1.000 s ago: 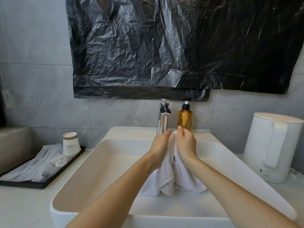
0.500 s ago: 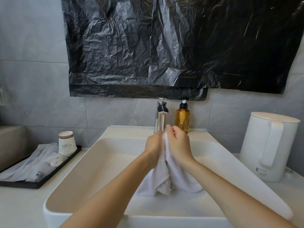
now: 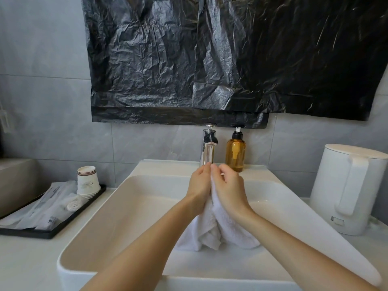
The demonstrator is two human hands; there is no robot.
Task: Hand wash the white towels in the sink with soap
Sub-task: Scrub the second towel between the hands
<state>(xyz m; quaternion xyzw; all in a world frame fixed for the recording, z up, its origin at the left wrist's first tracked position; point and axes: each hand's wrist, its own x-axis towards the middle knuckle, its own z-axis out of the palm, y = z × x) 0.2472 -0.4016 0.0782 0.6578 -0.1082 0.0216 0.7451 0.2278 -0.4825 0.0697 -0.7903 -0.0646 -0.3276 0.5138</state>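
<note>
The person's left hand (image 3: 199, 183) and right hand (image 3: 230, 187) are pressed together, the fingers of each curled round the gathered top of a white towel (image 3: 212, 232). The towel hangs limp between the wrists, and its lower folds rest on the floor of the white sink (image 3: 69, 263). It looks soft and floppy, with no stiffness to hold a shape. If soaked it would likely be heavier and, once soapy, slick, so a thick bunched fold probably gives the surest hold. Whether it is wet cannot be told. Behind the hands stand a chrome tap (image 3: 207, 148) and an amber soap bottle (image 3: 235, 153).
</note>
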